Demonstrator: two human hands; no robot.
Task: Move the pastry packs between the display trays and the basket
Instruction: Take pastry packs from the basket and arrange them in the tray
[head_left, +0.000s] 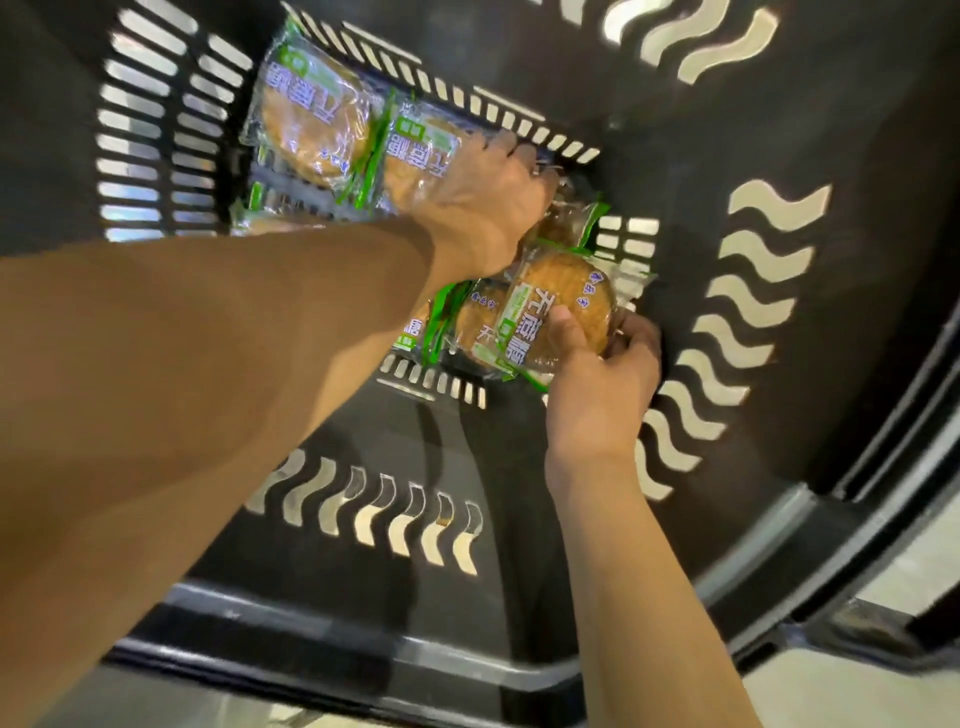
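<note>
Pastry pack (558, 306) is pinched in R hand (597, 384) grip w/ thumb on top, low in basket (727, 130); L hand (488, 208) grip unclear, so pack is best lifted flat w/o squeezing.

Both forearms are bare from the near edge of the view to the wrists, with no sleeve showing. The left hand (483, 208) and right hand (597, 384) wear no glove, ring, watch or band. Fingernails on the visible fingers (563, 325) are short and unpainted.
</note>
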